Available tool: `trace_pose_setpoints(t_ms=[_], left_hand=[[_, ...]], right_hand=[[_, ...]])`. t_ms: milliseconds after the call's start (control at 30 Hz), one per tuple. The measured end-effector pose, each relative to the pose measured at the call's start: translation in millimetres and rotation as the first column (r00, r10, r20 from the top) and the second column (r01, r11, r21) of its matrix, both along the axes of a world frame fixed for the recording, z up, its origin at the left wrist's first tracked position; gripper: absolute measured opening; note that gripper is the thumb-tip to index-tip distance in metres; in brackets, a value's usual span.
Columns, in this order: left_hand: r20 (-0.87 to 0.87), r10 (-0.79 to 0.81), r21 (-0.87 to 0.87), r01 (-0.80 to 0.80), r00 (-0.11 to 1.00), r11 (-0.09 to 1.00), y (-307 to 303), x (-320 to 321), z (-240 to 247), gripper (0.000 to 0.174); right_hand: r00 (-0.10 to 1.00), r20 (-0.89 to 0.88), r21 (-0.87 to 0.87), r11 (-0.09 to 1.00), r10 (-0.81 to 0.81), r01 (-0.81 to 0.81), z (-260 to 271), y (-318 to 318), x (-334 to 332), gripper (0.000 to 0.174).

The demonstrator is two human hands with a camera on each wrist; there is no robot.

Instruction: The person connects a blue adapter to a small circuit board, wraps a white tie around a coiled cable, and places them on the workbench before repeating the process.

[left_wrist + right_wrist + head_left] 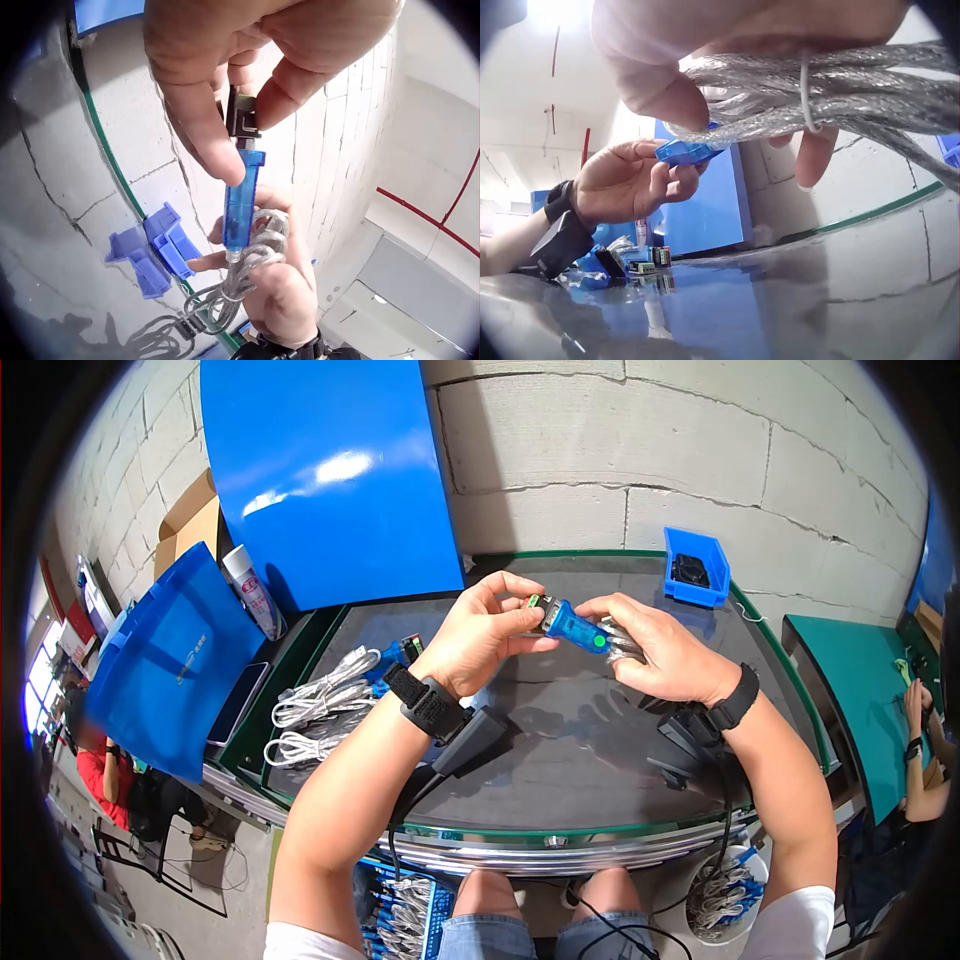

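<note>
Over the dark table mat, my left hand (470,632) pinches a small black-and-green terminal block (244,112) between thumb and fingers. The block sits at the end of a translucent blue serial connector (573,627), which has a round green spot near its cable end. My right hand (672,652) holds the coiled silver-grey cable (870,94) close behind the connector, its thumb right at the blue housing. A white tie (806,94) circles the coil. In the left wrist view the connector hangs between the two hands, lined up with the block.
Coiled cables with blue connectors (325,695) lie on the mat's left. A blue bin (695,596) holding something black stands back right. A spray can (254,590) and tall blue panel (330,530) stand back left. Below are a cable-filled bucket (690,915) and blue basket (438,920).
</note>
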State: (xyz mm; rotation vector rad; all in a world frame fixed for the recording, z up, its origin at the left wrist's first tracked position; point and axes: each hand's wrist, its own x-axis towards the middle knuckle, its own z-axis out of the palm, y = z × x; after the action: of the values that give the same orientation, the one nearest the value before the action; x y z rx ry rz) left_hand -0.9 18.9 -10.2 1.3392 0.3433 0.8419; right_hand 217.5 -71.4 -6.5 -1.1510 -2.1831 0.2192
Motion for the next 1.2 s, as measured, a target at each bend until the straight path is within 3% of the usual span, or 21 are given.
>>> trace_pose_setpoints(t_ms=[67, 167, 233, 267, 333, 567, 633, 767, 833, 900, 967, 1033, 1133, 1200], left_hand=[[0.013, -0.006, -0.008, 0.006, 1.0, 1.0, -1, 0, 1, 0.024], [0.009, 0.008, -0.013, -0.008, 1.0, 1.0, -2, 1, 1, 0.023], [0.013, 0.028, 0.001, -0.028, 1.0, 1.0, -1, 1, -1, 0.023], [0.013, 0.029, 0.0, -0.029, 1.0, 1.0, -1, 1, -1, 0.023], [0.028, 0.034, -0.005, -0.033, 0.999, 0.999, 1, 1, -1, 0.023], [0.003, -0.015, -0.021, 0.015, 1.0, 1.0, 4, 0, -5, 0.028], [-0.059, -0.024, -0.013, 0.023, 0.998, 1.0, 5, 0, -5, 0.029], [-0.084, -0.103, 0.079, 0.109, 0.991, 0.991, -3, 2, -3, 0.03], [-0.074, -0.153, 0.103, 0.16, 0.985, 0.982, -4, 1, -3, 0.034], [-0.068, -0.182, 0.118, 0.189, 0.981, 0.975, -4, 1, -2, 0.036], [-0.056, -0.209, 0.136, 0.215, 0.976, 0.967, -9, 0, 2, 0.039], [0.008, -0.223, 0.11, 0.22, 0.975, 0.969, -21, -2, 11, 0.043], [0.039, -0.232, 0.116, 0.226, 0.972, 0.967, -21, -3, 10, 0.041], [0.036, -0.236, 0.14, 0.229, 0.971, 0.963, -16, -3, 6, 0.039]], right_hand=[[0.999, -0.027, -0.064, 0.998, 0.021, -0.023, 0, 1, 0, 0.051], [0.999, -0.029, 0.02, 0.999, 0.043, -0.043, -3, 1, -2, 0.055], [0.993, 0.032, 0.381, 0.92, -0.115, 0.095, -3, -2, -9, 0.054], [0.993, 0.032, 0.38, 0.92, -0.114, 0.094, -1, -4, -9, 0.054], [0.954, 0.067, 0.32, 0.912, -0.293, 0.257, 4, -9, -11, 0.053], [0.982, -0.073, 0.196, 0.963, -0.176, 0.187, -9, 1, 0, 0.04], [0.97, 0.061, 0.355, 0.913, -0.236, 0.2, -10, 1, -1, 0.038], [0.955, 0.169, 0.361, 0.917, -0.243, 0.17, -11, 4, 3, 0.04], [0.998, 0.007, -0.014, 0.997, -0.07, 0.07, -11, 9, 11, 0.039], [1.0, 0.001, -0.016, 1.0, -0.001, 0.001, -10, 11, 15, 0.036], [0.946, -0.286, -0.214, 0.952, 0.153, -0.218, -7, 12, 20, 0.036], [0.938, -0.329, -0.285, 0.936, 0.109, -0.208, -1, 7, 23, 0.037], [0.818, -0.561, -0.371, 0.844, 0.128, -0.387, -1, 8, 26, 0.04], [0.816, -0.561, -0.382, 0.831, 0.138, -0.404, -5, 11, 29, 0.041]])
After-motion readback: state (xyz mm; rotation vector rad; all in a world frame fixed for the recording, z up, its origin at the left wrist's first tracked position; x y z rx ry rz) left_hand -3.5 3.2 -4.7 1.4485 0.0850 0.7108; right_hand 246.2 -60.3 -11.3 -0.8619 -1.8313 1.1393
